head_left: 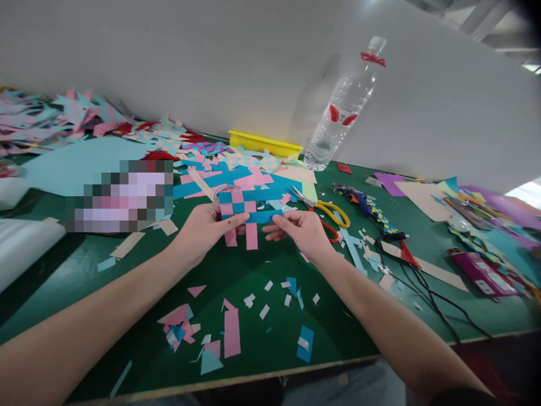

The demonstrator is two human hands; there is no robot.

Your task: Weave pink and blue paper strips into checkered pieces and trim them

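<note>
Left grip, right grip: pinch on woven paper, long axis sideways, blue ends rightward.

Pink and bright blue make a check on the woven paper, while the table is dark green, the tray and scissor handles yellow, the bottle clear with red markings, the box magenta and the wall grey.

My forearms are bare; a small dark spot marks the thumb of my left hand; below, my clothing is greyish-blue.
</note>
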